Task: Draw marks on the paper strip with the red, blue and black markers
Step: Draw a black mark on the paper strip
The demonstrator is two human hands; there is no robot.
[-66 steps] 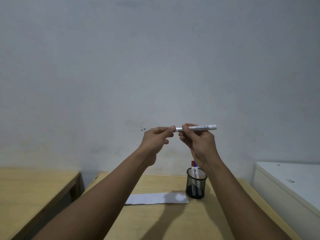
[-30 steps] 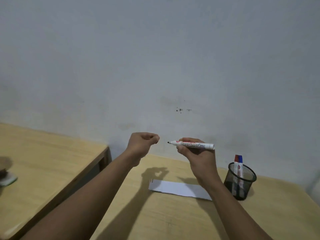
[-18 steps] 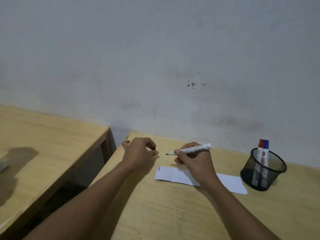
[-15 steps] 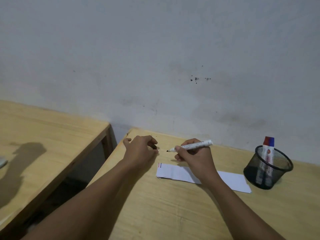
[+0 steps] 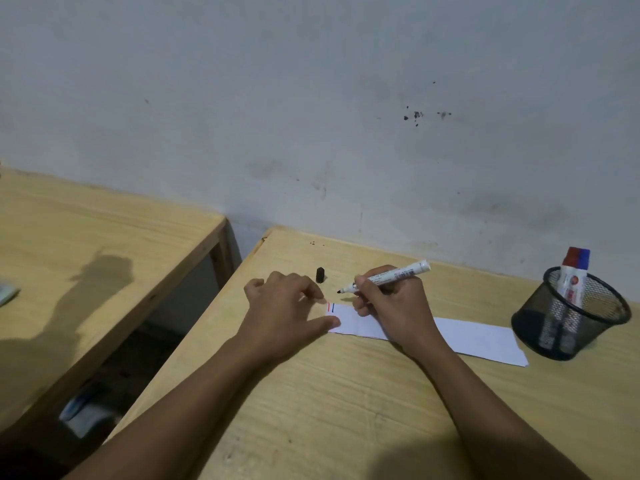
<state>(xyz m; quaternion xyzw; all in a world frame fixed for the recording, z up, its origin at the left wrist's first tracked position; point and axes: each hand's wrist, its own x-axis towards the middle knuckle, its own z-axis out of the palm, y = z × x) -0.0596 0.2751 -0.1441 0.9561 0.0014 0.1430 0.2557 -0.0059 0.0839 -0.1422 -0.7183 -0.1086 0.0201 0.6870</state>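
A white paper strip (image 5: 478,337) lies on the wooden desk (image 5: 346,403), with a short red and a short blue line at its left end. My right hand (image 5: 391,306) grips an uncapped black marker (image 5: 398,273), its tip hovering just above and behind that left end. My left hand (image 5: 287,310) rests flat on the desk, fingers spread, its thumb touching the strip's left corner. The black cap (image 5: 320,274) stands on the desk just behind my left hand. The red-capped and blue-capped markers (image 5: 573,275) stand in a black mesh cup (image 5: 568,317).
The mesh cup sits at the strip's right end, near the grey wall (image 5: 311,98). A second wooden table (image 5: 86,258) stands to the left across a narrow gap. A pale object (image 5: 7,294) lies at that table's left edge.
My left hand pulled the cap off the marker, set it down on the desk and opened onto the strip's left end. My right hand lowered the marker tip toward the paper.
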